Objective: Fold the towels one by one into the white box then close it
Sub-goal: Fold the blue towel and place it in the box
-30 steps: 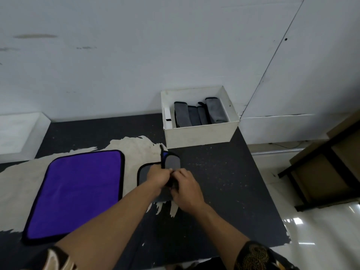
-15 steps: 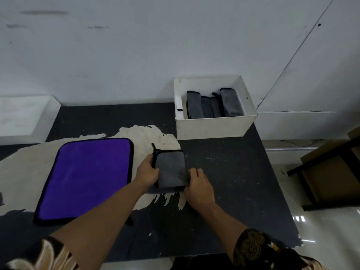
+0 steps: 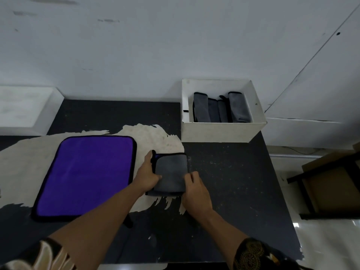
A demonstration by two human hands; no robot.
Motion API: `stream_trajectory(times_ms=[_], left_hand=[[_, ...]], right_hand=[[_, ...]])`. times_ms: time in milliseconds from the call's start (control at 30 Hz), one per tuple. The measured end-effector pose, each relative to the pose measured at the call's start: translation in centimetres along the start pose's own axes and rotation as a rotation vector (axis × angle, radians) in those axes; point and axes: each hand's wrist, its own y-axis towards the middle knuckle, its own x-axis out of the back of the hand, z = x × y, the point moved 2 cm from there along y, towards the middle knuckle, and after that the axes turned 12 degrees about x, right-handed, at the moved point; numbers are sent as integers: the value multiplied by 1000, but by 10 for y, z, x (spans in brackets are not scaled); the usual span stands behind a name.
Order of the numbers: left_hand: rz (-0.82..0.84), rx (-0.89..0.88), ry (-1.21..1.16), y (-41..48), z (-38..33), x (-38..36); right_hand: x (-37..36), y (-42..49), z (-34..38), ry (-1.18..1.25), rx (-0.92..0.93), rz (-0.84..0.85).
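Observation:
A small folded grey towel (image 3: pixel 171 172) with a black edge lies on the table's middle. My left hand (image 3: pixel 149 173) grips its left edge, thumb on top. My right hand (image 3: pixel 195 191) holds its lower right corner. To the left a purple towel (image 3: pixel 87 174) with a black border lies spread flat. The open white box (image 3: pixel 220 131) stands at the back right of the table, with several folded grey towels (image 3: pixel 220 110) standing upright inside.
The black table (image 3: pixel 233 182) has a large worn pale patch under the towels. Its right edge drops to a glossy floor, where a dark-framed brown piece of furniture (image 3: pixel 331 182) stands. A white ledge (image 3: pixel 25 108) sits at the back left.
The grey towel went from being bunched between both hands to lying flat as a folded square. My hands moved apart to its left and right sides.

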Motion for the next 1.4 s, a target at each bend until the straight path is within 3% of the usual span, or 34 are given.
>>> stream_trajectory(times_ms=[100,333,667,933,1033,1133,1233,1333,1400], left_hand=[[-69,-49,-6,-2,0,5],[-10,-66,119,-2,15,8],[-82,-106,176,-15,35,11],[-94,-85,316,-18,40,9],[-258,-133,483,-21,34,10],[-421,-292,675,-20,16,5],[-330,-388,910,-14,0,-7],[-145,-328,1154,-2,13,-12],[-125,-292,1255,4,28,-10]], right_hand=[[-2,0,4,-3,68,-4],[-5,1,6,-21,68,73],[-7,-1,6,-57,90,93],[-6,-4,-4,-31,129,25],[0,3,0,36,90,-88],[7,21,13,-25,71,-157],[9,43,30,-17,41,-38],[0,53,30,-68,40,204],[-10,47,18,-165,50,332]])
